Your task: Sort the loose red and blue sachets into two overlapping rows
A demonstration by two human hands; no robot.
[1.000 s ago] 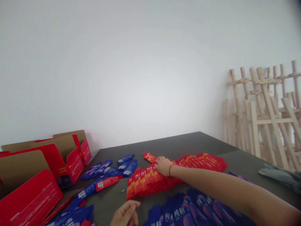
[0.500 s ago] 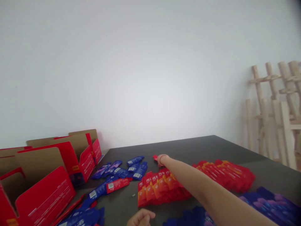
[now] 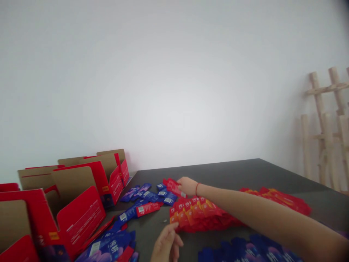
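At the bottom edge, right of centre, we have overlapping blue packets [image 3: 245,251] spread out, partly cut off by the frame. Our left hand [image 3: 167,243] is at bottom centre, fingers loosely curled and slack; we cannot tell whether its index fingertip touches the nearby corner of the orange-and-red packets [image 3: 196,214]. In the lower left we see a heap of blue packets [image 3: 109,247] with some red among them, beside the standing red boxes [image 3: 81,214], whose brown insides show.

The orange-and-red packets overlap in a row across the lower middle, and our right forearm stretches over them from the lower right corner. Farther right, another fan of red packets [image 3: 286,200] lies behind that forearm. Left of the row we find a loose red packet [image 3: 148,209], with scattered blue packets [image 3: 152,196] just beyond it.

Our right hand [image 3: 187,186], a red cord [image 3: 196,189] round its wrist, is past the row's far edge, its fingers pinching the right end of a single red packet [image 3: 172,186], just right of the scattered blue ones.

Behind, the dark table [image 3: 218,171] reaches toward a pale wall [image 3: 174,91], with wooden frames [image 3: 317,94] at the right edge.
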